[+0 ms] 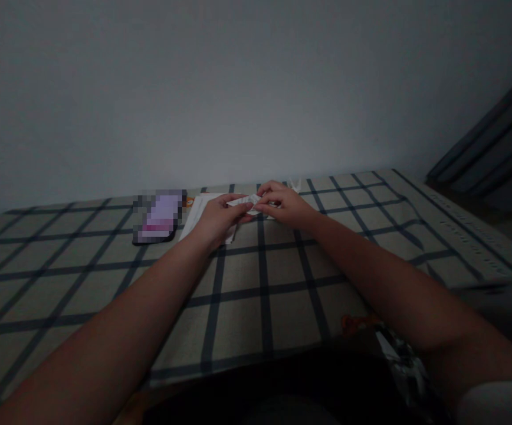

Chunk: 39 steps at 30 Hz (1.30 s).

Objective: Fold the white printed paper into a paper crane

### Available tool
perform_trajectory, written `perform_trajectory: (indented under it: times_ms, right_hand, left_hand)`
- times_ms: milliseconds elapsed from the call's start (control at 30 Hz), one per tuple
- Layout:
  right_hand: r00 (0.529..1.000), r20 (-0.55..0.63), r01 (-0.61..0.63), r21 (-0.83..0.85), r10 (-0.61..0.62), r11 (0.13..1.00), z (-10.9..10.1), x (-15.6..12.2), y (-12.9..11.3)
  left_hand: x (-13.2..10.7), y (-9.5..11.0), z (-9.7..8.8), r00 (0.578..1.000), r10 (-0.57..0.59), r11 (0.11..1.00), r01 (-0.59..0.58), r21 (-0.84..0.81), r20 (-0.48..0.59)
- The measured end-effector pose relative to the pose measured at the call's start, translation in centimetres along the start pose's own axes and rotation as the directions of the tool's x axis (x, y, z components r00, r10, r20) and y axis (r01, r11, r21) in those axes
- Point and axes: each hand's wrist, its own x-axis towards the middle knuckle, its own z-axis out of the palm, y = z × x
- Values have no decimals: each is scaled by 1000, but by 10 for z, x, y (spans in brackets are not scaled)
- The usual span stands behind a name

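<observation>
Both my arms reach forward over a checked cloth (260, 307) in dim light. My left hand (218, 217) and my right hand (285, 205) meet at the far middle, each pinching one small folded piece of white paper (249, 202) held between them just above the cloth. The fingers of both hands are closed on the paper. Under my left hand lies a flat white sheet (196, 213) on the cloth.
A dark phone with a lit, blurred screen (158, 218) lies left of the white sheet. A pale wall stands right behind the cloth. A small white folded object (295, 185) sits behind my right hand. Dark curtain folds (495, 153) hang at the right.
</observation>
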Motion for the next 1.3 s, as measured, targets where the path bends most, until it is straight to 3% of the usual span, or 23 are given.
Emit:
perform_trajectory:
  times_ms: [233, 667, 967, 1300]
  right_hand:
    - [996, -77, -44, -40, 41, 998, -1, 1, -2]
    - [993, -80, -83, -15, 81, 996, -1, 1, -1]
    - [981, -110, -155, 52, 160, 987, 1, 2, -2]
    - [968, -96, -224, 87, 232, 971, 2, 3, -3]
  left_hand:
    - [0, -2, -1, 999, 35, 999, -35, -11, 34]
    - [-3, -2, 0, 983, 143, 984, -153, 91, 115]
    - [-6, 4, 0, 969, 243, 928, -246, 280, 49]
    - [-2, 4, -3, 958, 287, 901, -264, 345, -16]
